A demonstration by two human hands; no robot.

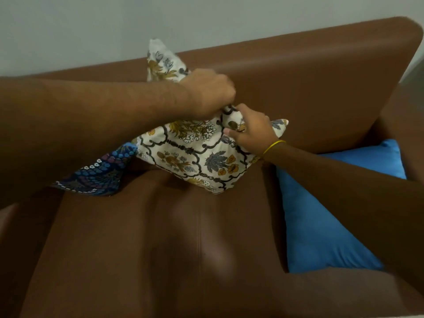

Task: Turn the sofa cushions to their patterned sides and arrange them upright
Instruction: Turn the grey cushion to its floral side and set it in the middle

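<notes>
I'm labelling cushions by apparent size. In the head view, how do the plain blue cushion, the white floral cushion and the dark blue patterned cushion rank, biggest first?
1. Plain blue cushion, though it lies nearer the camera and an arm covers part of it.
2. White floral cushion, partly covered by both hands.
3. Dark blue patterned cushion, mostly hidden, so its true size is unclear.

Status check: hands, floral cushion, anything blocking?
Left hand and right hand both gripping floral cushion top edge. Cushion tilted against sofa back. Dark patterned cushion left, plain blue cushion right. Nothing blocking.
</notes>
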